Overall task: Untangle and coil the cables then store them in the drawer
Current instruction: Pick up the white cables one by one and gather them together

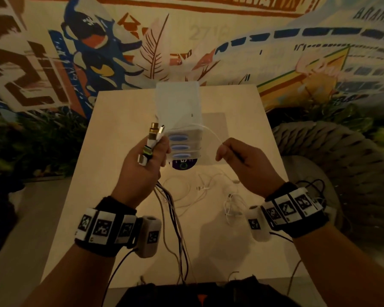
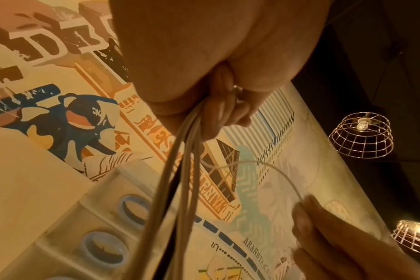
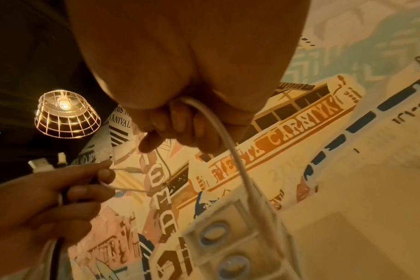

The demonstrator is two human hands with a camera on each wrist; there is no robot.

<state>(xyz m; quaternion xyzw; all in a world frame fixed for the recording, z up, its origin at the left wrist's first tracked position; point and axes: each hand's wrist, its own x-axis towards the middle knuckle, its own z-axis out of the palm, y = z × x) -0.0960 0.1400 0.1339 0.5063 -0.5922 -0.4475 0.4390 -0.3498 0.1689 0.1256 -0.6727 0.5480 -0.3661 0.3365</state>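
My left hand [image 1: 146, 158] is raised over the table and grips a bundle of cables [image 1: 175, 220] just below their plugs [image 1: 152, 135], which stick up above the fist. The strands hang down to the table's near edge and show in the left wrist view as pale and dark cables [image 2: 180, 170]. My right hand [image 1: 233, 156] pinches one thin white cable [image 1: 211, 131] that arcs across from the left hand. In the right wrist view the white cable [image 3: 230, 144] runs out of the curled fingers. Behind both hands stands a small white drawer unit [image 1: 179, 107] with three blue handles, drawers shut.
More white cables [image 1: 208, 187] lie loose on the pale table [image 1: 120, 120], with a small tangle [image 1: 232, 204] near my right wrist. A dark round disc [image 1: 183, 165] lies at the foot of the drawer unit. A woven seat [image 1: 333, 156] stands to the right.
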